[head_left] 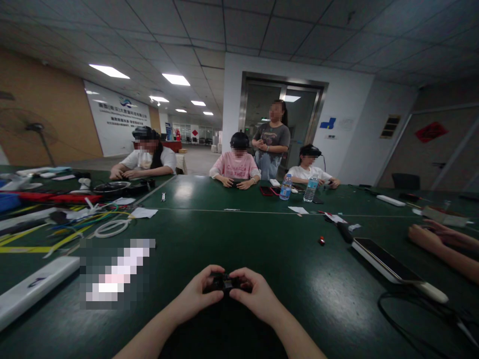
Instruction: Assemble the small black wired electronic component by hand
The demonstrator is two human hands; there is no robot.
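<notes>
Both of my hands are together just above the green table [239,239], low in the middle of the head view. Between them is a small black object [226,283], its ends covered by my fingers, so its exact kind cannot be made out. My left hand [200,294] closes on its left end, thumb in front and fingers behind. At the other end my right hand [254,294] grips it in the same way, the two thumbs pointing toward each other.
A long white box [37,289] lies at left, near coiled white cable [112,228]. To the right are a phone [387,260] on a white block, a black cable [389,319] and a small red-orange item [322,241]. Water bottles [310,188] stand farther back; people sit around the table.
</notes>
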